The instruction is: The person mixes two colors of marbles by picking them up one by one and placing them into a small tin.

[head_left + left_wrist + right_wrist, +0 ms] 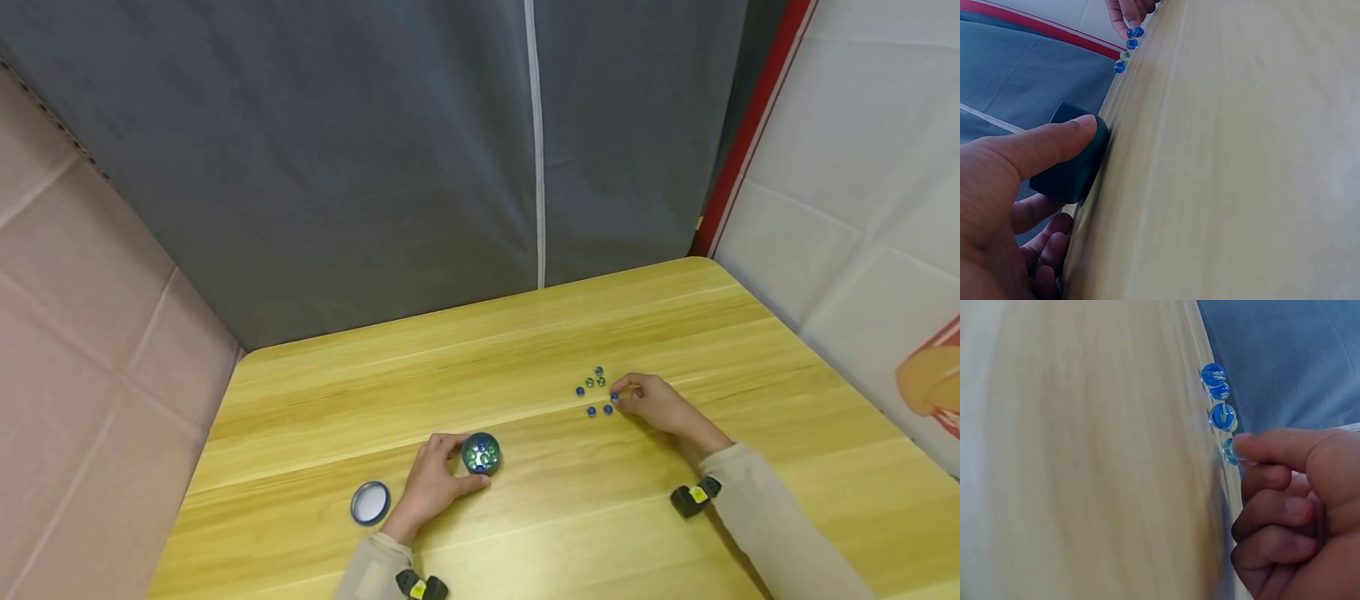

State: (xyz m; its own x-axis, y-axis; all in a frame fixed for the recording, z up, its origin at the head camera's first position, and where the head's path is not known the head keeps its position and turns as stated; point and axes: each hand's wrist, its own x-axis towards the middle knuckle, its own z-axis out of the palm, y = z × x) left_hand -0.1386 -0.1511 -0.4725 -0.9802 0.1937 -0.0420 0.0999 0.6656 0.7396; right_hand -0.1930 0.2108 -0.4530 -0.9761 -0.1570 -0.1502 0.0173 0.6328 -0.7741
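My left hand (435, 477) holds a small round dark teal tin (1069, 175) between thumb and fingers on the table. Green and blue glass marbles (482, 457) lie inside the open tin. Over on the right, my right hand (654, 402) pinches a blue marble (614, 397) between thumb and index finger, at table level. Several loose marbles lie just left of those fingertips, among them a blue marble (580, 392) and a green marble (589, 382). In the right wrist view, a blue marble (1222, 417) sits beyond the thumb, and the fingers partly cover the pinched one.
A round lid (370, 503) with a pale inside and blue rim lies upturned left of my left hand. Everything stands on a wooden table (337, 400). A grey curtain (375, 167) hangs behind its far edge, with a white panel (862, 167) on the right.
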